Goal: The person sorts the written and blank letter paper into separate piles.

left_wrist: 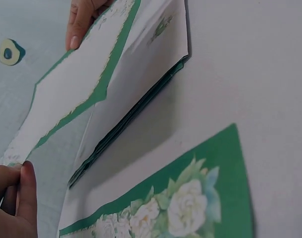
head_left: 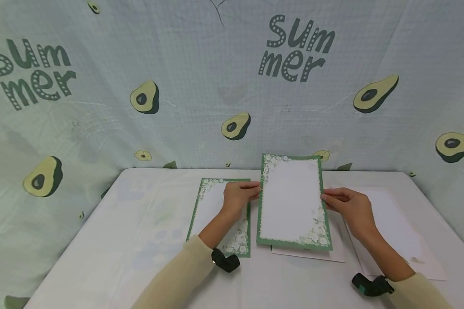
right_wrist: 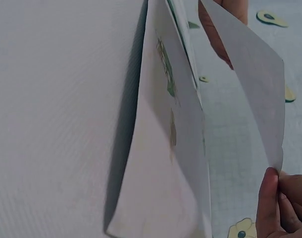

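Pinching left edge of a green-bordered sheet (head_left: 291, 201) btwn thumb + fingers w/ left hand (head_left: 237, 197); pinching right edge of same sheet, approx opp, w/ right hand (head_left: 349, 210). Held up off table (head_left: 147, 206), tilted, printed side twd head cam, showing plain pale back to R wrist cam. Decorated w/ white flowers at top L + bottom R corners, blank in the middle. Hanging over a paper pile (head_left: 337, 249), covering most of it, leaving just lower R part visible. Looks layered in L wrist view, w/ dark green edges along one side. Note also a second bordered sheet (head_left: 209, 204), same pattern, lying flat on table to the L, partly hidden by left hand. To the R, on table, a pale paper (head_left: 390, 231) w/ faint print nr lower R corner, partly behind right hand. Wearing dark wrist cams (head_left: 225, 260) on both wrists + beige sleeves (head_left: 178, 274). Behind table, a pale cloth backdrop (head_left: 193, 51) printed w/ avocados, small yellow flowers + "summer"
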The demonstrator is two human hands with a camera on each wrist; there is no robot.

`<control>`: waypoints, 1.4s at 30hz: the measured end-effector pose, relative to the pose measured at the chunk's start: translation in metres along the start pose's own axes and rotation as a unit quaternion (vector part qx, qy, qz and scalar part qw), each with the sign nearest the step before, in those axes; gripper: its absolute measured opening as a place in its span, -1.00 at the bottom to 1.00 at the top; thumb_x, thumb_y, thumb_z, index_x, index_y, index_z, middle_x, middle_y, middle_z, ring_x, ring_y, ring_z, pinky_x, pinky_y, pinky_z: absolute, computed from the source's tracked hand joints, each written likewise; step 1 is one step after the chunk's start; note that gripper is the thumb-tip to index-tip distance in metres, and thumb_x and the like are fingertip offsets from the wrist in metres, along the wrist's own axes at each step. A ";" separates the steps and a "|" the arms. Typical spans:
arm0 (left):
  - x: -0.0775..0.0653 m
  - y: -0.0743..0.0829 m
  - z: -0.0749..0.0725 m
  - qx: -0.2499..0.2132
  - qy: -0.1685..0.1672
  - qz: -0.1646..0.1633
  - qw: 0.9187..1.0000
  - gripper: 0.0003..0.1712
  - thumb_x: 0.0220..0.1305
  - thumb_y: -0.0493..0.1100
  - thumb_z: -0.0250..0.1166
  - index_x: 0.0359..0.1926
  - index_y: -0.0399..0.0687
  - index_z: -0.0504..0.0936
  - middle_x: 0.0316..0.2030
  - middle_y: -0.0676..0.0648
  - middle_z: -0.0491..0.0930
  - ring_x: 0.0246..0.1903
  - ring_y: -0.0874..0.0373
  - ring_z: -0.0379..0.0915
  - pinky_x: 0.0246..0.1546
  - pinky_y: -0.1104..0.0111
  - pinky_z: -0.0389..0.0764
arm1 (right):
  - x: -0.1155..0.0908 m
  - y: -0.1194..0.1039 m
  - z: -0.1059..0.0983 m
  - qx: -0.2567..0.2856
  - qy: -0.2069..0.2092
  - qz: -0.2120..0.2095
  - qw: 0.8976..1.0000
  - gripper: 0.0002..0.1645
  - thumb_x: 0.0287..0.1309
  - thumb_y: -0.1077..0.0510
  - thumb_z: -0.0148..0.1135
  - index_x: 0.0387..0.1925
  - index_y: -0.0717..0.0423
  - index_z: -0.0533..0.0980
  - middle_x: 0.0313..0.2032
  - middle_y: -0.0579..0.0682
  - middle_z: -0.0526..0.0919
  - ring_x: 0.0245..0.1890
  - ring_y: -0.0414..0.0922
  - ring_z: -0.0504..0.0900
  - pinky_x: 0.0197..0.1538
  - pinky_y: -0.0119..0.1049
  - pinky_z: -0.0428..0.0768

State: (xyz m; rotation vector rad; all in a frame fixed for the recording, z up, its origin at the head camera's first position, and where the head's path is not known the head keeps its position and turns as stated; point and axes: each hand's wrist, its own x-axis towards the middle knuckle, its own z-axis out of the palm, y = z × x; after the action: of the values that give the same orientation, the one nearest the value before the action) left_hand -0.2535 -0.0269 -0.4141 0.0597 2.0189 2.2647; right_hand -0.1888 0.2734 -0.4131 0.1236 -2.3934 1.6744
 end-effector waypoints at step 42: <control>-0.026 0.022 -0.074 -0.025 0.054 0.007 0.998 -0.68 0.28 -0.47 0.35 0.06 -0.46 0.67 -0.04 -0.20 0.71 -0.19 0.20 0.72 -0.04 0.34 0.72 | 0.012 -0.027 0.073 0.186 -0.009 0.082 0.979 -0.55 0.27 0.27 0.39 0.09 0.49 0.55 -0.19 -0.11 0.75 -0.16 -0.24 0.76 -0.02 -0.34 0.72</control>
State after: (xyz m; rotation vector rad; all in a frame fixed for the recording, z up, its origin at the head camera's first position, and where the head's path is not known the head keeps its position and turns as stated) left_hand -0.2368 -0.1054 -0.3996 -0.0546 2.0163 2.3739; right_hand -0.2043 0.1961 -0.4099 -0.0022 -2.1237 2.1923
